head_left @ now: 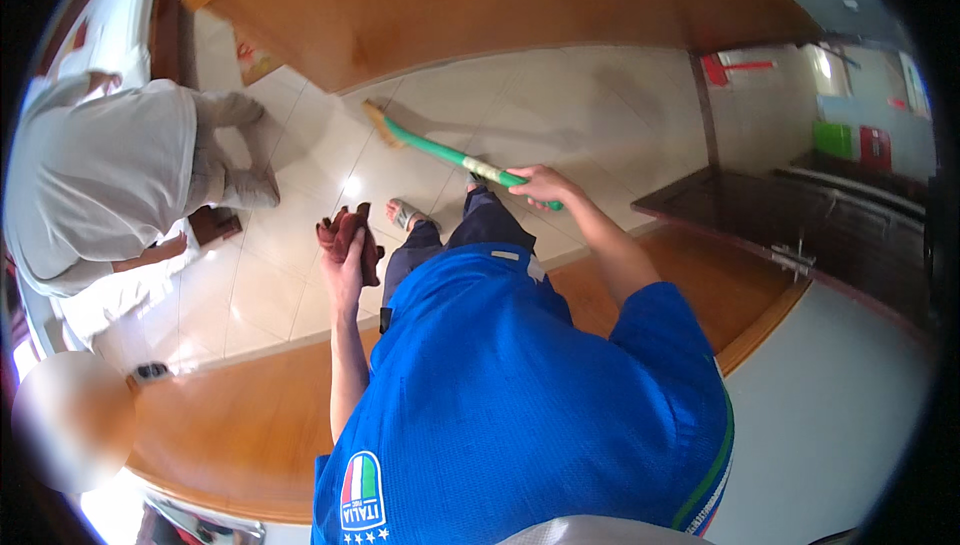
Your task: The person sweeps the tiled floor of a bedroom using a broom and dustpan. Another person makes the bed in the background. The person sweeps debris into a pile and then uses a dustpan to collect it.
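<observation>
I am gripping a green broom handle and a dark red rag over the tiled floor

My right hand (540,187) is closing its fingers (528,196) around the upper end of the green broom handle (440,153), which is slanting away to its bristle head (380,125) on the pale tiled floor (560,115). My left hand (345,263) is clutching the dark red rag (350,235), bunched up above my curled fingers, and another person in a grey shirt (100,180) is crouching to my left

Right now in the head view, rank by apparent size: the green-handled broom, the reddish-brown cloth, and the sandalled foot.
1. Green-handled broom, longest by far.
2. Reddish-brown cloth, bunched in the left hand.
3. Sandalled foot, partly hidden by the leg, so unsure against the cloth.
</observation>
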Available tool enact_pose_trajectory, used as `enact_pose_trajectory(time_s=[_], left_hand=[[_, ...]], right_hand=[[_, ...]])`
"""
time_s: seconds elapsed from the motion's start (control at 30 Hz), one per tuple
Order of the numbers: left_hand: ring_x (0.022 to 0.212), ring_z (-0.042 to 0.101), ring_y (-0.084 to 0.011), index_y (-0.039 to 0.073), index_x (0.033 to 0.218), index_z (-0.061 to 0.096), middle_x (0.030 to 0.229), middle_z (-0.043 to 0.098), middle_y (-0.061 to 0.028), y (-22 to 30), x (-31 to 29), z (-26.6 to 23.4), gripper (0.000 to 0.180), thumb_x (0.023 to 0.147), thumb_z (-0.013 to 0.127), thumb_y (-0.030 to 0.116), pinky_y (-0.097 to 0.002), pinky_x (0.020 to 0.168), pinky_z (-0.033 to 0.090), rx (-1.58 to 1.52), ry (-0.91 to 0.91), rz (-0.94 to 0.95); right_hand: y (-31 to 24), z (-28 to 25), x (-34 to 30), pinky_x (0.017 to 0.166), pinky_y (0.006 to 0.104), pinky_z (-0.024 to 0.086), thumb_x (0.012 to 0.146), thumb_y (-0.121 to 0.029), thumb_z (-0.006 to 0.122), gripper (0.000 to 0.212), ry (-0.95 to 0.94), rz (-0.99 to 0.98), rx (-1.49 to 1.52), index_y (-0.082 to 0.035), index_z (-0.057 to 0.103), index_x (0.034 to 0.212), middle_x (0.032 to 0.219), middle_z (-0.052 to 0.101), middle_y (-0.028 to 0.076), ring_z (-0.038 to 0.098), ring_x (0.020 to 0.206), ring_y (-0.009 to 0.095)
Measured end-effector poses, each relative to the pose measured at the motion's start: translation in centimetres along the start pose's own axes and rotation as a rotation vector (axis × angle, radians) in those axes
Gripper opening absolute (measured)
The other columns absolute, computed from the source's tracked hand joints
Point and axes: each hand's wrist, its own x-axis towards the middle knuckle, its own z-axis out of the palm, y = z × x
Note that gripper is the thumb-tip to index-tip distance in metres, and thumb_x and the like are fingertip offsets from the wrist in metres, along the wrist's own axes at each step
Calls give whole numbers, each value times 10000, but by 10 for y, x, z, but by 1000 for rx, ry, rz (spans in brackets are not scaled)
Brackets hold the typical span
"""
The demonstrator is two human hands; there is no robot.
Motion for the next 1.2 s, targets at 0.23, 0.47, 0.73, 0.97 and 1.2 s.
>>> enact_pose_trajectory(time_s=[0.23, 0.47, 0.73, 0.97, 1.2], left_hand=[[1186, 536, -174, -27, 1285, 569, 1304, 570, -90, 10, -10, 30, 416, 926, 653, 166, -322, 1030, 406, 120, -27, 121], [1134, 548, -184, 21, 1307, 573, 1255, 576, -73, 20, -14, 78, 451, 923, 653, 242, -323, 992, 426, 425, -55, 133], [1029, 589, -137, 8, 1221, 610, 1051, 650, -42, 34, 10, 139, 376, 923, 667, 228, -297, 927, 462, 625, -229, 174], [826, 642, -138, 23, 1192, 582, 979, 645, -67, 49, -4, 140, 387, 912, 673, 275, -280, 740, 534, 499, -128, 149], [1081, 557, -167, 40, 1298, 518, 1194, 599, -71, 23, 67, 155, 442, 914, 676, 192, -330, 964, 431, 437, -391, 126]], right_hand=[[90, -41, -85, 453, 273, 460, 903, -268, 664, 545, 66, -28, 35, -264, 500, 1422, 636, 543, 18, 529, 492, 111], [237, -89, -165, 423, 265, 442, 865, -297, 727, 494, 365, 120, 507, -161, 604, 1324, 643, 588, 16, 543, 484, 104], [254, -83, 39, 529, 398, 514, 820, -240, 690, 307, 782, 141, 680, -36, 642, 1044, 641, 586, 87, 600, 547, 317], [155, -39, 100, 914, 460, 516, 899, -226, 559, 403, 664, 294, 352, 14, 537, 1221, 1145, 644, 240, 633, 1092, 364], [188, -19, 28, 500, 370, 514, 875, -209, 645, 339, 451, -24, 1034, -75, 635, 1186, 690, 626, 102, 619, 553, 220]])
